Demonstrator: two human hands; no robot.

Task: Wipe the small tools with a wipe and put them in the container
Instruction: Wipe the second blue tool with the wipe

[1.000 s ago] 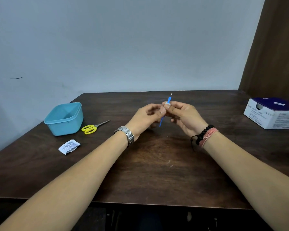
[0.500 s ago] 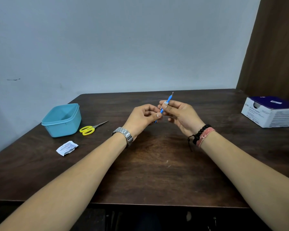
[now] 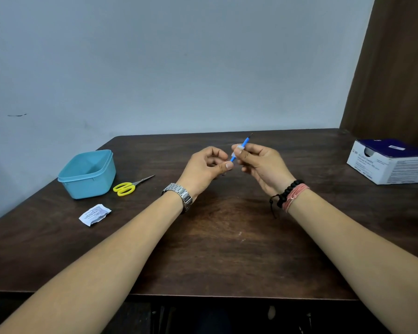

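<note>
Tub (image 3: 87, 174), pale blue and lidless, sits far left on the dark wooden table (image 3: 215, 249), near the wall. Just right of it lie yellow-handled scissors (image 3: 128, 187), blades closed and pointing right and away. Nearer the front edge, below tub and scissors, lies a torn white sachet (image 3: 94, 214) with printed text, flat on the wood.

At centre, both forearms reach in from the bottom corners and the hands meet above the table. Left hand (image 3: 203, 169), with a metal watch (image 3: 179, 195) on its wrist, has its fingers curled; thumb and forefinger pinch the lower end of a thin blue tool (image 3: 244, 142). Right hand (image 3: 261, 165), wearing a black bead bracelet and a pink cord band (image 3: 293, 195), also has its fingers curled, and it pinches a small white wipe (image 3: 237, 150) around the middle of the tool's shaft. The tool is held in the air, tilted, its dark metal tip pointing up and to the right beyond the right fingers. How tightly the wipe wraps the shaft cannot be told.

Far right, at the table's edge beside a brown curtain (image 3: 396, 63), stands a white cardboard box (image 3: 391, 162) with a dark blue top and a round opening.
</note>
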